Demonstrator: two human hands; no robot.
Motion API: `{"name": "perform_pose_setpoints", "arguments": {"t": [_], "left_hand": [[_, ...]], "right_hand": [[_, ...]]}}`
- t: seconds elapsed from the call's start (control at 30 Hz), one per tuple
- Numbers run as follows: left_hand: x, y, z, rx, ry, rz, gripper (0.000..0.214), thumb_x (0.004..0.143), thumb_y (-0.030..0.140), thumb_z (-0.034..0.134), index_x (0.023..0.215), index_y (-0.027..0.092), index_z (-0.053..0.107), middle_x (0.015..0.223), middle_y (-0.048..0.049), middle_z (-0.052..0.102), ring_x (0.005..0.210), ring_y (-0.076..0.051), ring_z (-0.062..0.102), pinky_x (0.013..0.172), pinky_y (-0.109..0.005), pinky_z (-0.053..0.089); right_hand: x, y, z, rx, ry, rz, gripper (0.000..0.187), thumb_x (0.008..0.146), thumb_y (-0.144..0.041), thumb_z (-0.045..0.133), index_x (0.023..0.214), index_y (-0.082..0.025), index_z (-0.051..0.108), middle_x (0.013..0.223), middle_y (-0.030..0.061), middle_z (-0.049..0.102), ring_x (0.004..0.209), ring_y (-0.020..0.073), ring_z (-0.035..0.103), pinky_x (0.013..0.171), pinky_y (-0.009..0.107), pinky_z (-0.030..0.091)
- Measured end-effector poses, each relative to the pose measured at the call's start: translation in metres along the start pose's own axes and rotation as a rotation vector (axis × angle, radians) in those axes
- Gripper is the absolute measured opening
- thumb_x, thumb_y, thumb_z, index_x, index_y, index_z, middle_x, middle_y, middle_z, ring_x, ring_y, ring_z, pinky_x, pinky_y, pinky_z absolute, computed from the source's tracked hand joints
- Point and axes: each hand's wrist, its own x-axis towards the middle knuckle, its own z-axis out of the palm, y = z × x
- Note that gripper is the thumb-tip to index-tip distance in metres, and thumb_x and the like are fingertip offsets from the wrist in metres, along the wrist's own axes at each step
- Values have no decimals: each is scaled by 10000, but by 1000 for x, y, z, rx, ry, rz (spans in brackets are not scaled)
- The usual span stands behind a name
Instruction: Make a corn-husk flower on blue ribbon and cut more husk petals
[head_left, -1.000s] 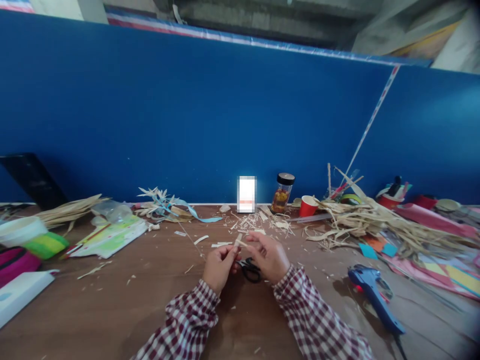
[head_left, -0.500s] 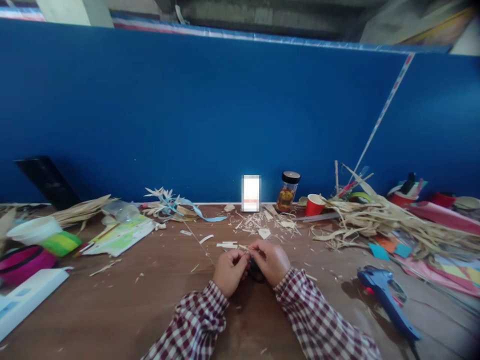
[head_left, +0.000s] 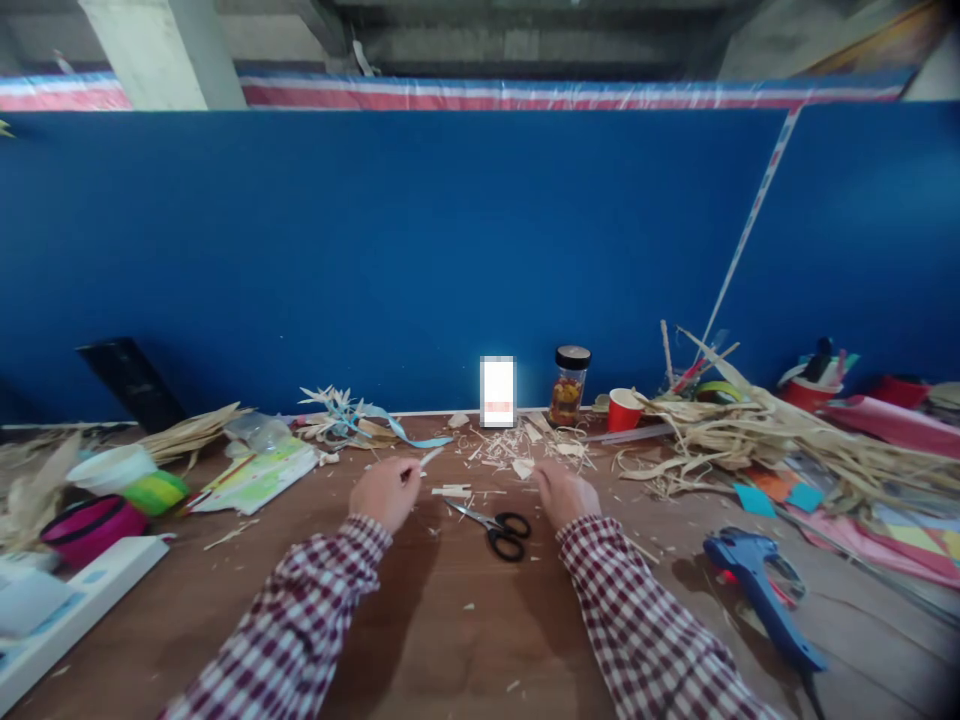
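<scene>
One pale strip (head_left: pixel 430 458) juts from the left hand (head_left: pixel 384 492), whose curled fingers seem to pinch it; a light grip should avoid bending it. The right hand (head_left: pixel 568 492) bends beside one pale scrap (head_left: pixel 523 468), its hold unclear. Between the hands: one pair of black-handled scissors (head_left: pixel 490 523); rightward, one blue glue gun (head_left: pixel 776 605).

No lettering I can read

From my remote seat, I can't make out a single word, number or brand. The white panel (head_left: pixel 498 390) is pixelated, its reddish band illegible; the black slab (head_left: pixel 132 382) looks too dark and blurred to read.
</scene>
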Motion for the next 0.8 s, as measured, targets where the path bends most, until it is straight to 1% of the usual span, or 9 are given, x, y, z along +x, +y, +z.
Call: {"name": "perform_pose_setpoints", "arguments": {"t": [0.07,0.13,0.23,0.33,0.43,0.53,0.6,0.73,0.8], "left_hand": [[13,-16,-2,89,-16,-7,302,798,294,400,883,226,682,909,-65,676,802,-215,583,693,-298,390],[21,-24,-1,151,-26,2,299,788,273,408,851,226,696,897,-84,678,859,-255,564,780,-364,356],[26,-28,4,210,-52,30,304,781,242,409,831,242,709,898,-95,673,912,-295,527,839,-440,293],[28,-28,6,241,-75,42,300,774,242,419,763,231,718,873,-114,662,915,-317,505,829,-474,275],[29,-29,4,254,-60,52,310,782,258,412,739,207,715,873,-131,650,941,-324,483,846,-491,242],[28,-26,2,239,-44,82,319,801,276,390,821,230,705,939,-113,646,975,-300,473,878,-476,215],[27,-20,5,212,-62,119,306,803,303,398,846,263,698,953,-80,655,966,-275,490,884,-452,220],[29,-1,19,145,-161,224,237,770,333,466,808,315,699,890,-15,686,886,-223,548,855,-393,272],[31,9,25,121,-206,269,204,750,322,501,794,325,700,864,-6,693,877,-218,556,862,-391,272]], "right_hand": [[1,2,1,5,-2,14,200,865,-269,409,900,-222,600,822,33,663,714,161,610,567,230,358],[3,5,2,6,-6,29,192,861,-269,416,893,-226,600,816,30,666,702,162,610,559,232,354],[5,7,4,4,-12,40,185,859,-279,421,888,-233,598,814,30,667,699,163,610,553,233,351],[5,8,3,-1,-16,42,187,861,-282,418,897,-233,594,815,35,666,698,162,609,554,235,353],[3,6,2,-1,-15,27,194,866,-277,408,899,-226,592,820,39,664,708,160,608,565,236,358],[2,5,3,-1,-12,14,188,864,-270,411,898,-221,590,838,37,663,729,161,609,577,235,360],[3,5,4,-1,-14,16,176,856,-268,425,892,-220,591,832,33,666,725,163,612,572,234,357],[4,6,7,-3,-18,26,168,849,-272,436,897,-228,591,828,26,670,714,156,615,562,228,354],[4,6,7,-3,-18,26,170,847,-273,437,899,-228,592,839,27,670,719,152,615,565,225,356]]}}
